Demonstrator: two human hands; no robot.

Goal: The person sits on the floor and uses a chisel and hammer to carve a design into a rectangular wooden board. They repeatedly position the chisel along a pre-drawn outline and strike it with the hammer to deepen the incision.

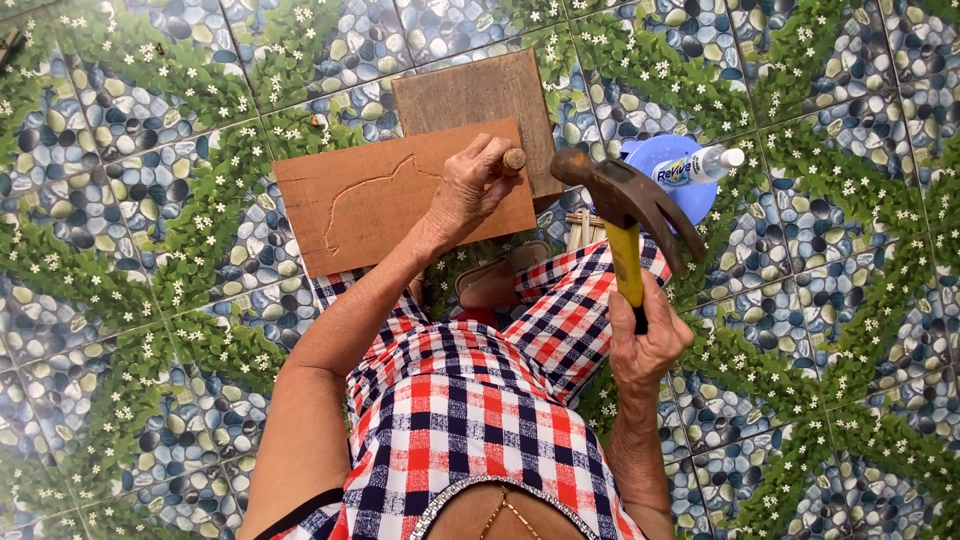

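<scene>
gripping chisel [512, 159] on board [400, 195], hammer [622, 200] beside

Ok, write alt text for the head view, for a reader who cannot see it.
Seen from above, the left hand holds a wooden-handled chisel against a reddish-brown wooden board with a carved outline, while the right hand raises a yellow-handled claw hammer. The board lies on a pebble-and-flower patterned tile floor.
</scene>
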